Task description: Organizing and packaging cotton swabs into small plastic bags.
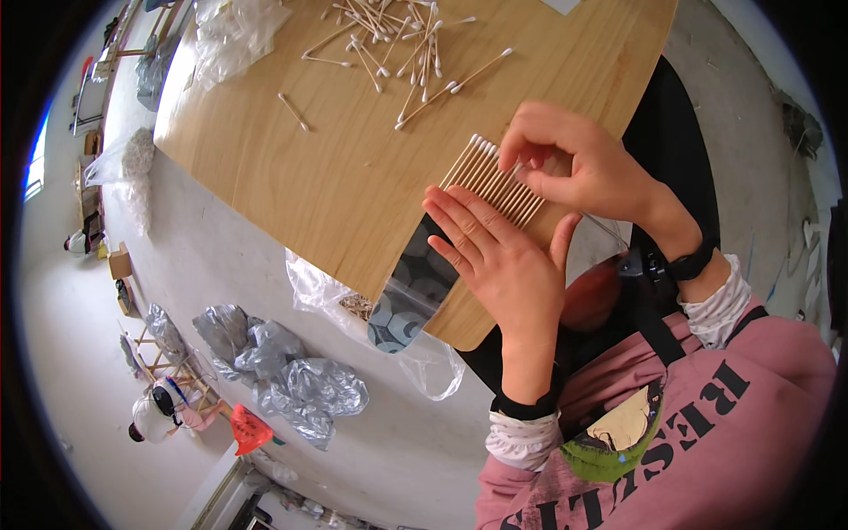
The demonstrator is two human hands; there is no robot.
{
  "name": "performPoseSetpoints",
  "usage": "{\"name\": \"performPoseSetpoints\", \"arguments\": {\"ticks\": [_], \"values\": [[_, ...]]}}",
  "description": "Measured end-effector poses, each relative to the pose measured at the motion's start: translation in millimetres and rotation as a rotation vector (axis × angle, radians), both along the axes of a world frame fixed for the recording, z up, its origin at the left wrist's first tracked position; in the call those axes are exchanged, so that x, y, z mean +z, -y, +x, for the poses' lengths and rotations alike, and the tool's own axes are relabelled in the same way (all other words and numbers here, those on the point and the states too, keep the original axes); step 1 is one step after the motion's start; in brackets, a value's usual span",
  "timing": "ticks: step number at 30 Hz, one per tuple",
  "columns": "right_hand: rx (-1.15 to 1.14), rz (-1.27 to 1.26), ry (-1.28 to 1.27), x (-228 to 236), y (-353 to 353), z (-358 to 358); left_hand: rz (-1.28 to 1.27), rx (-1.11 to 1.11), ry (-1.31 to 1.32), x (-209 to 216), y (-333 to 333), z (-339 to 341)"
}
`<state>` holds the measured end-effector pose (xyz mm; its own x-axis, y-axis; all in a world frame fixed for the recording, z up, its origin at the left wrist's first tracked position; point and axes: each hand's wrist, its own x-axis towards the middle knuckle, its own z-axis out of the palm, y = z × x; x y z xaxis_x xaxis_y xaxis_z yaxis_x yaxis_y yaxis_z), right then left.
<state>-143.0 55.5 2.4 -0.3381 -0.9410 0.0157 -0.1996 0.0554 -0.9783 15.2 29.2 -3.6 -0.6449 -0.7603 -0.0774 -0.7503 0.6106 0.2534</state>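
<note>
A row of cotton swabs [481, 168] lies side by side on the wooden table [309, 177], white tips lined up. My left hand [503, 256] lies flat across the lower left ends of the row, fingers stretched and thumb apart. At the row's upper right side, my right hand [574, 163] is closed in a pinch, with a whitish cotton tip showing at its fingertips. The rest of that swab is hidden by the fingers. Beyond my hands, a loose pile of cotton swabs [389, 40] is scattered, and one single swab [293, 112] lies apart from it.
A grey patterned plastic sheet [415, 283] hangs over the near table edge, beside a clear bag [322, 287]. Another clear bag [230, 40] rests on the far left corner. Silvery bags [283, 371] lie on the floor; a person [163, 411] sits near a red bag [250, 428].
</note>
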Motion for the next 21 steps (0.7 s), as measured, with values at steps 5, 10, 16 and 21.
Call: {"name": "performPoseSetpoints", "arguments": {"ticks": [5,10,16,21], "values": [[0.088,-0.043,-0.192,-1,1,0,0.042,0.02,-0.089,6,0,3],[0.179,-0.061,-0.459,-4,4,0,-0.001,-0.009,0.017,3,-2,-1],[0.317,0.012,-0.598,4,13,-7,-0.022,-0.007,0.022,-3,-1,-2],[0.425,0.045,-0.724,7,24,-7,-0.046,0.001,0.013,-3,-1,-2]]}}
